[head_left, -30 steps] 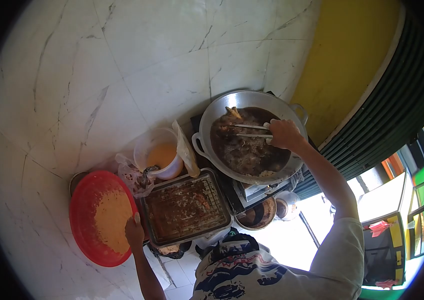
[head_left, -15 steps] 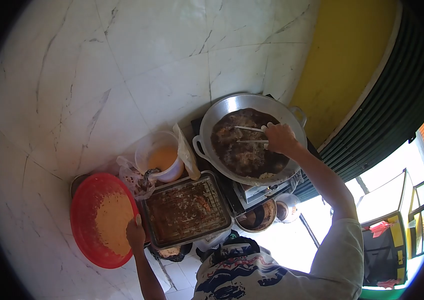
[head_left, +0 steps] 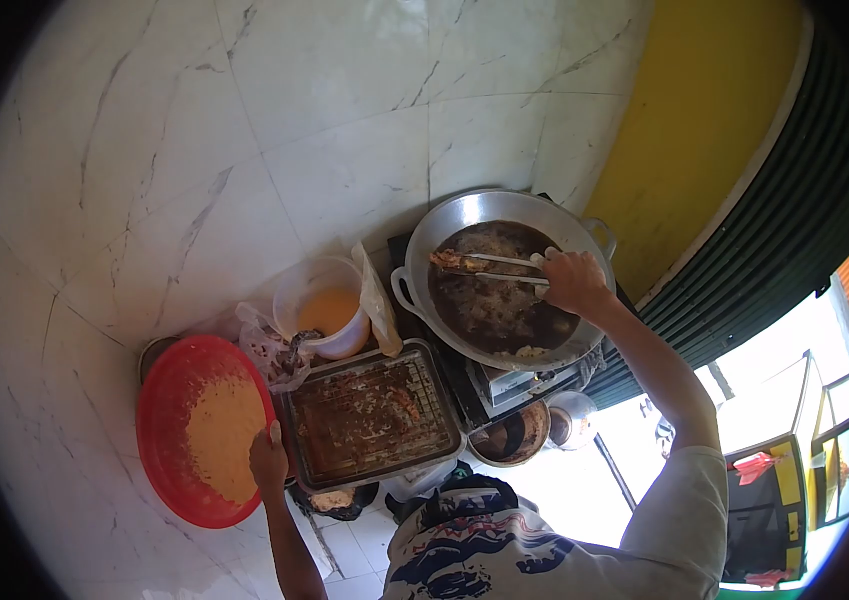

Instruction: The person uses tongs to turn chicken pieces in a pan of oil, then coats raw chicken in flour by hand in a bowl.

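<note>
My right hand (head_left: 574,284) is closed round metal tongs (head_left: 514,268) over a wide metal wok (head_left: 464,209) of dark bubbling oil. Between the tongs' tips is a browned fried piece (head_left: 456,261), near the wok's left side. My left hand (head_left: 268,461) grips the right rim of a red basin (head_left: 166,440) that holds pale yellow flour or batter. Right of that hand lies a metal tray with a wire rack (head_left: 369,418), stained brown.
Behind the tray stand a clear bucket of orange-yellow liquid (head_left: 329,315) and a plastic bag (head_left: 269,350). The wok sits on a stove (head_left: 514,388). A brown-stained pot (head_left: 514,440) is below it. A tiled wall (head_left: 324,120) rises behind.
The tongs have closed on a fried piece and show it at the oil's surface. My right hand has shifted slightly right. My left hand stays at the basin's rim.
</note>
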Motion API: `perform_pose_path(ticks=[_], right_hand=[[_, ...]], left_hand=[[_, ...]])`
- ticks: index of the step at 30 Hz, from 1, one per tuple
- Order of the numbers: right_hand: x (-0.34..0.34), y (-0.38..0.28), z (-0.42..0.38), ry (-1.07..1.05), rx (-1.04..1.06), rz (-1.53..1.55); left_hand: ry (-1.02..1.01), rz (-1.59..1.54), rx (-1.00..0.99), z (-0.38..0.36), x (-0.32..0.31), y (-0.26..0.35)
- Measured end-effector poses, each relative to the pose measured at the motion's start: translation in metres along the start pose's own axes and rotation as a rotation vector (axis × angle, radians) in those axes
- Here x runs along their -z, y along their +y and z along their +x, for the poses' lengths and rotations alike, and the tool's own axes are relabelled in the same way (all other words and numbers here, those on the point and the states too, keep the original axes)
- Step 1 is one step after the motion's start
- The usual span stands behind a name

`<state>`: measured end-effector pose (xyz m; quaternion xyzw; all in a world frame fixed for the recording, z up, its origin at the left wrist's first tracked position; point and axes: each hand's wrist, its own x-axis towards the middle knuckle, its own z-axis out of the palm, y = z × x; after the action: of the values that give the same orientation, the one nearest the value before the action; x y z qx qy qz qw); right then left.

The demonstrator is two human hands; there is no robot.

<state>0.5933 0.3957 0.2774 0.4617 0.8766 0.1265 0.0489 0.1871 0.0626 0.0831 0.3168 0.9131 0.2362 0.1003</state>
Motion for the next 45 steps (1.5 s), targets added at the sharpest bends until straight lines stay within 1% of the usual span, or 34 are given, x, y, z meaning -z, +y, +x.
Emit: perform_pose_path(ticks=[2, 6, 13, 15, 19, 21, 24, 27, 28, 31, 33, 34, 36, 37, 39, 40, 42, 43, 45], right_hand=[[0.001, 0.001, -0.006, 0.020, 0.004, 0.004], [0.008, 0.003, -0.019, 0.068, -0.016, 0.050], [0.029, 0.004, -0.033, 0.119, -0.024, 0.067], [0.032, 0.008, -0.031, 0.146, -0.055, 0.095], [0.038, 0.007, -0.032, 0.128, -0.060, 0.079], [0.030, 0.007, -0.033, 0.163, 0.009, 0.041], [0.028, 0.004, -0.035, 0.195, 0.017, 0.023], [0.041, -0.004, -0.039, 0.131, -0.011, 0.054], [0.045, -0.008, -0.041, 0.124, -0.002, 0.059], [0.052, -0.023, -0.047, 0.114, 0.077, 0.019], [0.054, -0.034, -0.050, 0.167, 0.180, 0.025], [0.054, -0.040, -0.051, 0.163, 0.188, 0.031], [0.054, -0.053, -0.054, 0.163, 0.302, -0.005], [0.053, -0.060, -0.054, 0.161, 0.308, -0.001], [0.048, -0.072, -0.054, 0.191, 0.417, -0.016], [0.044, -0.078, -0.054, 0.190, 0.420, -0.014], [0.033, -0.088, -0.053, 0.215, 0.518, -0.024], [0.028, -0.095, -0.052, 0.215, 0.520, -0.022], [0.015, -0.110, -0.051, 0.085, 0.583, -0.107]], left_hand=[[-0.015, 0.006, 0.018, -0.001, 0.004, 0.006], [0.015, 0.006, 0.008, 0.001, -0.003, -0.003], [-0.028, 0.013, 0.041, -0.001, 0.004, 0.006], [-0.033, 0.002, 0.047, -0.001, 0.003, 0.004], [-0.018, -0.002, 0.023, 0.001, -0.001, 0.000], [-0.011, 0.013, 0.034, -0.001, 0.002, 0.004], [-0.036, -0.003, 0.029, -0.001, 0.005, 0.006], [-0.071, 0.023, 0.048, 0.002, 0.000, -0.001], [-0.061, 0.009, 0.028, 0.002, -0.001, -0.001], [-0.059, 0.013, 0.025, 0.001, 0.002, 0.001], [-0.063, 0.024, 0.039, 0.001, 0.004, 0.003], [-0.059, 0.032, 0.037, 0.001, 0.004, 0.003], [-0.054, 0.042, 0.041, 0.002, 0.002, 0.003], [-0.056, 0.029, 0.036, 0.002, 0.001, 0.001], [-0.057, 0.019, 0.032, 0.003, 0.002, 0.001], [-0.067, 0.009, 0.034, 0.003, 0.002, 0.001], [-0.077, 0.002, 0.038, 0.002, 0.003, 0.003], [-0.069, -0.006, 0.036, 0.001, 0.003, 0.004], [-0.062, -0.013, 0.037, 0.001, 0.004, 0.004]])
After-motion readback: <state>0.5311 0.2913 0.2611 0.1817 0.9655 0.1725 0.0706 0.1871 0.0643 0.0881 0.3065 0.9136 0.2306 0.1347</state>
